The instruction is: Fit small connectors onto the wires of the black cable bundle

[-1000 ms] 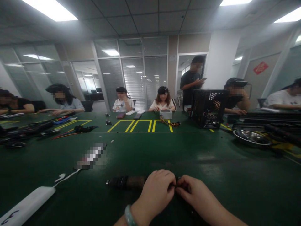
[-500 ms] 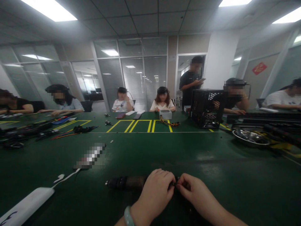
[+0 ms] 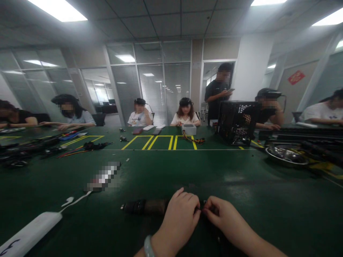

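A dark cylindrical tool [image 3: 152, 206], resembling an electric screwdriver, lies sideways on the green table with its metal tip pointing left. My left hand [image 3: 180, 214], a pale bangle at its wrist, covers the tool's right part; its thumb and forefinger are pinched together and one finger is lifted. Close to those fingertips, my right hand [image 3: 218, 210] is closed in a pinch of its own. Something small and dark sits between the two hands, too hidden to name. A dark shape below the right hand is unclear.
To the left are a white power strip [image 3: 34, 228] with a cord and a blurred-out phone-like object [image 3: 105, 176]. Cables [image 3: 88, 147] lie farther left. A black computer case [image 3: 235, 123] and a metal bowl [image 3: 286, 157] stand right. Several people sit around the table; another stands.
A finger of my left hand has lifted slightly. My right hand keeps its pinch in nearly the same place. The tool has stayed put, and the view has shifted a little.
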The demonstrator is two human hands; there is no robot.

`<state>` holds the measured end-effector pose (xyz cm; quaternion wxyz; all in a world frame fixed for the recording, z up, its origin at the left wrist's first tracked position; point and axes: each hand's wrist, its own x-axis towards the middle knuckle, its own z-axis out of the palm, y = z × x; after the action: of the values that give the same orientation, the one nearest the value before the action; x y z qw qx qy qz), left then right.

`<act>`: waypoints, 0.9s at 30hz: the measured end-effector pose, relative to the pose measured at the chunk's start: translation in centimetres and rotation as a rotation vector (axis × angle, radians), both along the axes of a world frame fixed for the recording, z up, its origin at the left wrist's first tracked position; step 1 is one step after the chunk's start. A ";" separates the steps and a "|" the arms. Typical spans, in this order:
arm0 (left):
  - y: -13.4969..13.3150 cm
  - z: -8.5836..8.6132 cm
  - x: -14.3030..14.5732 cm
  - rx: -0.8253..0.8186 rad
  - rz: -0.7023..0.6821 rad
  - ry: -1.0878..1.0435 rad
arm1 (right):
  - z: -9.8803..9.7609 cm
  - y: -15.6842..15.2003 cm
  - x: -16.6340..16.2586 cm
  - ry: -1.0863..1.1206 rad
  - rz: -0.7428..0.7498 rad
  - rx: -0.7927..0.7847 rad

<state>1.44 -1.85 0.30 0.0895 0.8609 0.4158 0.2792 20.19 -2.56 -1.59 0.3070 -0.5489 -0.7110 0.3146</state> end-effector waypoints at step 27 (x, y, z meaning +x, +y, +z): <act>-0.2 0.8 -0.2 -0.029 0.010 0.061 | 0.4 -0.1 0.2 -0.027 -0.006 -0.025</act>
<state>1.28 -2.02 1.08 0.0878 0.8655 0.4266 0.2473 20.42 -2.68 -1.18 0.2914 -0.5593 -0.7093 0.3150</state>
